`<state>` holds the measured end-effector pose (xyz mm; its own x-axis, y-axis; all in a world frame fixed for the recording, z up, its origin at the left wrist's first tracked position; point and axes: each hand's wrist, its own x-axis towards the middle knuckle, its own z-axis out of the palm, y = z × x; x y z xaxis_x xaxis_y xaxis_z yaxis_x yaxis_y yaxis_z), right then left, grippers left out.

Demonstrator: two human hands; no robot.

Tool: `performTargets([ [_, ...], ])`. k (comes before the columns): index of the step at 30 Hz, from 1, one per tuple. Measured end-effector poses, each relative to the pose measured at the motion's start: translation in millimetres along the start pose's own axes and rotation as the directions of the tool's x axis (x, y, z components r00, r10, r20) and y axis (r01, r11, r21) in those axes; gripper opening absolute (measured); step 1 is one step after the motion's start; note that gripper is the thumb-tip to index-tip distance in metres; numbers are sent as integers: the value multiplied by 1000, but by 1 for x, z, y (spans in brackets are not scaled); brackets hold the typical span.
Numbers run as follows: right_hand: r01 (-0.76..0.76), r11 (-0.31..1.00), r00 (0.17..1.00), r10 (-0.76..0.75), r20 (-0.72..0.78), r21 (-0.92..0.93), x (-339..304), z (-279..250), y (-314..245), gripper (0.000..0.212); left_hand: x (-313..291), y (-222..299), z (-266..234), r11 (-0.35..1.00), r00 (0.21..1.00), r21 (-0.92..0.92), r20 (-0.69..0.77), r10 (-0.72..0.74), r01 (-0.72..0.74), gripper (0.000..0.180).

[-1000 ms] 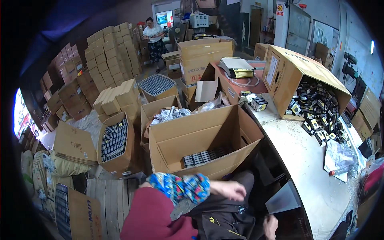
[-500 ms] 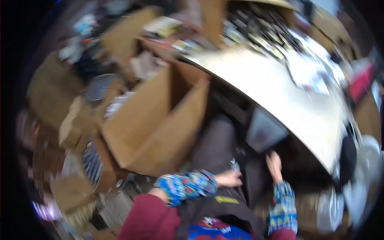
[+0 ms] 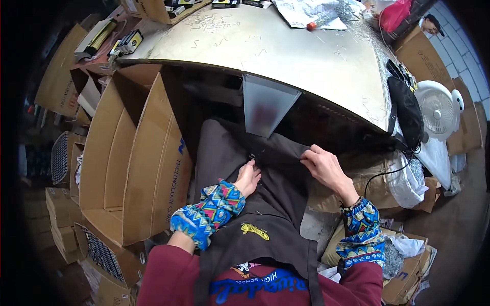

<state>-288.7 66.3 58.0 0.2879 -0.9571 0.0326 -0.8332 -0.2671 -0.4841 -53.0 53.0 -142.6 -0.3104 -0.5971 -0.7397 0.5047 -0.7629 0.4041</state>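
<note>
- The dark apron (image 3: pixel 278 209) lies over the person's lap, its far part spread across the knees under the table edge.
- It should handle as light, soft, limp cloth: hard to break, easy to crease, and unlikely to slip from bare fingers. The hem or a side edge looks the best hold, with 2 hands keeping it taut.
- The left hand (image 3: pixel 248 178) rests on the cloth, fingers drawn together beside small pale bits (image 3: pixel 252 153); whether it grips anything, I cannot tell.
- The right hand (image 3: pixel 326 168) pinches the apron's edge between thumb and fingers, lifting it into a stretched fold.
- Just beyond hangs 1 translucent panel (image 3: pixel 268 107), below the table's rim.
- At left stands 1 open cardboard box (image 3: pixel 153 168), near the lap.
- The pale table (image 3: pixel 286 51) looks smooth and hard, with thin slivers (image 3: pixel 209 23) scattered over it and a crumpled clear wrapper (image 3: pixel 339 10) at its far side.
- Rightward are 1 black bag (image 3: pixel 406 107) and 1 white fan (image 3: pixel 438 112); farther off, a block wall (image 3: pixel 457 41).
</note>
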Motion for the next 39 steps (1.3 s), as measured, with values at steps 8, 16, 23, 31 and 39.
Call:
performTargets([
  [8, -5, 998, 998, 9, 57, -62, -14, -23, -14, 9, -25, 11, 40, 991, 916, -134, -393, -80, 28, 61],
  [16, 112, 991, 970, -124, 209, 69, -14, -55, -35, 12, -5, 18, 37, 922, 993, -368, 28, -118, 120, 24],
  [23, -51, 998, 920, 58, 387, -27, 8, -79, -21, 28, -76, 91, 29, 754, 721, -46, 337, -606, 655, 32],
  [31, 36, 980, 986, -67, 154, 196, 93, -103, 2, 26, -59, 321, 213, 389, 866, 794, 321, 383, -467, 35],
  [39, 73, 955, 854, -209, -477, -288, 280, -140, 135, 28, 57, 367, 281, -648, 424, 576, 814, 397, -499, 51],
])
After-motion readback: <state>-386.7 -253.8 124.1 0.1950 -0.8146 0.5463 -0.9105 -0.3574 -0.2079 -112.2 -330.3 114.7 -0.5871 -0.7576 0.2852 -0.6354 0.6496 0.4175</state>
